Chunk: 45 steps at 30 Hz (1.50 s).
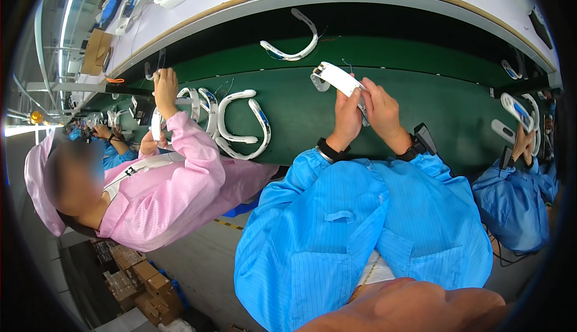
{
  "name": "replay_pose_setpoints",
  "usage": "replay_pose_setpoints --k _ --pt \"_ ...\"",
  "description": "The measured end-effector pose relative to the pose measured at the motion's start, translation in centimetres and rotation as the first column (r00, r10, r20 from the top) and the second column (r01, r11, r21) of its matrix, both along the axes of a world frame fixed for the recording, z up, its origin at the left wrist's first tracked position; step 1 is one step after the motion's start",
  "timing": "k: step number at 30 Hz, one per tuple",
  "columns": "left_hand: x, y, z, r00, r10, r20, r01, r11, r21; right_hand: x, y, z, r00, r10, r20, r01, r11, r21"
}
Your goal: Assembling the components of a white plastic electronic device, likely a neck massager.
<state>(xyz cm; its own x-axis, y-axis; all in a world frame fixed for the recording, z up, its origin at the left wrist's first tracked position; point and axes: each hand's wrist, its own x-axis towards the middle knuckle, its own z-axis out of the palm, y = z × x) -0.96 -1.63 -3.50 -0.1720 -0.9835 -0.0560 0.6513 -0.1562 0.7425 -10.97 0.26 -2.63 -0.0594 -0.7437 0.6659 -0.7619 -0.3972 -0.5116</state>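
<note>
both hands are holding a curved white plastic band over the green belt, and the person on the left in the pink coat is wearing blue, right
Not quite. Both the left hand and the right hand do hold the curved white plastic band over the green conveyor belt, but the coat of the person on the left is pink, not blue. The blue coats belong to the wearer and the person at the right edge. The head view shows it.
</note>
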Motion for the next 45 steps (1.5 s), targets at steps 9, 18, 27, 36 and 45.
replay_pose_setpoints --k 9,18,27,36,45 --pt "0.6 -0.8 -0.1 0.991 0.005 0.134 -0.013 0.998 0.064 -0.1 0.3 1.0 0.938 0.175 0.300 -0.227 0.962 0.149" --pt "0.5 -0.9 0.4 0.981 0.062 0.182 -0.066 0.998 0.019 -1.2 0.9 -0.3 1.000 0.002 0.017 -0.003 0.999 0.032" --pt "0.6 -1.0 0.5 0.992 0.075 0.102 -0.077 0.997 0.010 -0.4 0.9 0.5 0.973 0.084 0.214 -0.089 0.996 0.013" --pt "0.0 -0.4 1.0 0.995 0.058 -0.079 -0.055 0.998 0.042 -0.1 -0.2 -1.5 0.981 0.075 0.179 -0.045 0.985 -0.166" --pt "1.2 -1.5 0.7 0.985 0.096 0.146 -0.100 0.995 0.020 -0.9 0.6 0.9 0.962 0.119 0.246 -0.150 0.982 0.112"
